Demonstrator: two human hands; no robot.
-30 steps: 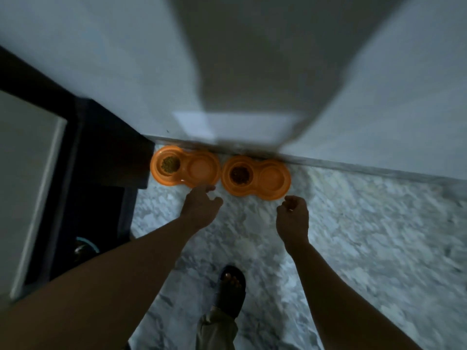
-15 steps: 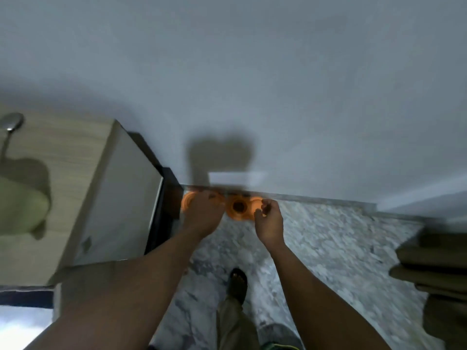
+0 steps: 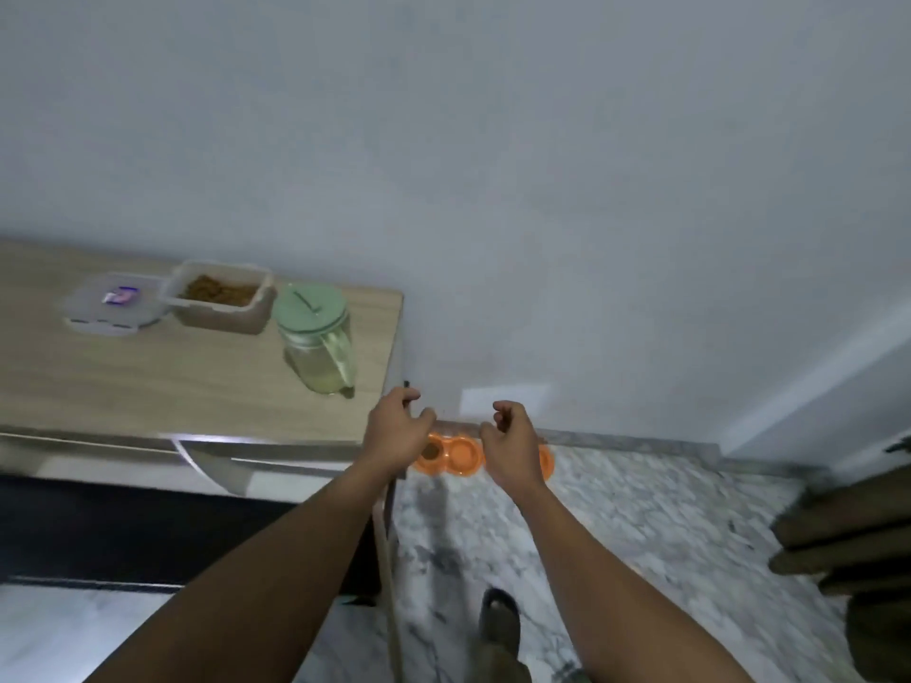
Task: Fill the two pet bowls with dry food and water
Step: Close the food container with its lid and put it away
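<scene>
Two orange double pet bowls lie on the marble floor against the wall; the left pet bowl (image 3: 451, 455) has dark dry food in its left cup, and the right pet bowl (image 3: 545, 461) is mostly hidden behind my right hand (image 3: 510, 443). My left hand (image 3: 397, 433) hovers above the left bowl's edge. Both hands hang in the air with loosely curled fingers and hold nothing. On the wooden counter (image 3: 123, 377) stand an open clear container of dry food (image 3: 219, 295) and a water jug with a green lid (image 3: 318, 345).
The container's clear lid (image 3: 116, 304) lies at the counter's back left. A white wall rises behind the bowls. My foot in a dark sandal (image 3: 499, 618) stands on the floor (image 3: 641, 525). Dark furniture (image 3: 848, 539) sits at the right edge.
My view has risen and pulled back from the bowls, so the counter with food container and jug has come into sight. Both hands have lifted away from the bowls.
</scene>
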